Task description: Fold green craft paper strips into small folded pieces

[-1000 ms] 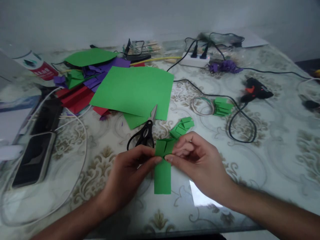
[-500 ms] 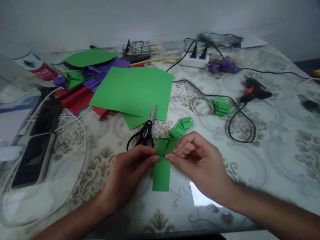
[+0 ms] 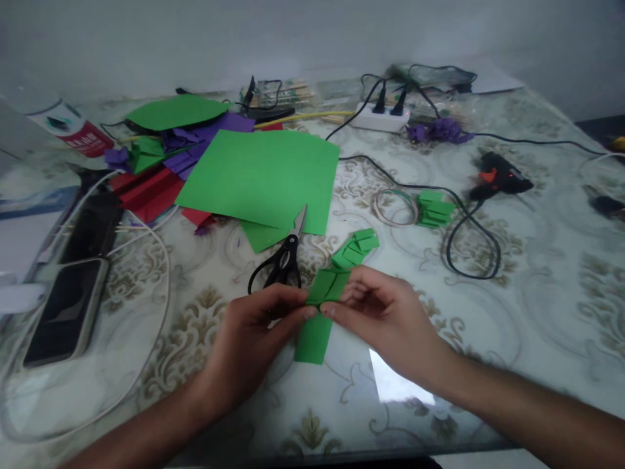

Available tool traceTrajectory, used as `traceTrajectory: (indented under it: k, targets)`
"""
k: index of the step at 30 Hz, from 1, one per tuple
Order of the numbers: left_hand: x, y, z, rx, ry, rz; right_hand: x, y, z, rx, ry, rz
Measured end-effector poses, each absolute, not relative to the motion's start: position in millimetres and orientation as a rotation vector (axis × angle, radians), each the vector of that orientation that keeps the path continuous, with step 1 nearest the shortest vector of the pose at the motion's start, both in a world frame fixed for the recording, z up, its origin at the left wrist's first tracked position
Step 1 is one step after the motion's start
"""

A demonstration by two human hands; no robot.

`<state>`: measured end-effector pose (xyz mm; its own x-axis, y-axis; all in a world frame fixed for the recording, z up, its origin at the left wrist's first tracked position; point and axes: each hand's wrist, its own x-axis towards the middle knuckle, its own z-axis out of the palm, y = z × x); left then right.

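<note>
A green paper strip (image 3: 312,342) is pinched between both hands, with a crease across it where the thumbs press. My left hand (image 3: 258,332) grips its left edge between thumb and forefinger. On the opposite edge, my right hand (image 3: 385,309) pinches it the same way, its other fingers curled behind. The strip's upper part shows a slit or fold line; its lower part hangs toward me. Just beyond lies a folded green paper piece (image 3: 355,248). Black-handled scissors (image 3: 286,254) rest left of the strip, blades pointing away and partly over a large green sheet (image 3: 263,176).
A glue gun (image 3: 500,177) with a looping black cord lies at right, near a tape ring (image 3: 395,207) and folded green paper (image 3: 434,209). A power strip (image 3: 381,118) sits at the back. Phone (image 3: 66,312), white cable, bottle (image 3: 73,127) and red paper (image 3: 151,194) occupy the left.
The green strip has tilted, its lower end swinging slightly left and up while the crease at the thumbs has sharpened. Both hands keep their pinch and have barely moved.
</note>
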<state>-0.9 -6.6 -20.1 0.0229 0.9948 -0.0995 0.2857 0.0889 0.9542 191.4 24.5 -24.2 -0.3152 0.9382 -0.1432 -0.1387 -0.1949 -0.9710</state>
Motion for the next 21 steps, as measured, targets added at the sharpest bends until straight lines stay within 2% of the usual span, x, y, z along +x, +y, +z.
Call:
traceTrajectory:
  k: [15,21]
  targets:
    - [0.6,-8.4,-21.7,1.377,1.399,0.984,196.7,29.5,-24.4,-1.206,-1.2,1.803]
    - [-0.7,-6.9,-19.2,1.296,1.381,1.055,195.0,31.6,-19.9,-1.087,-1.219,1.858]
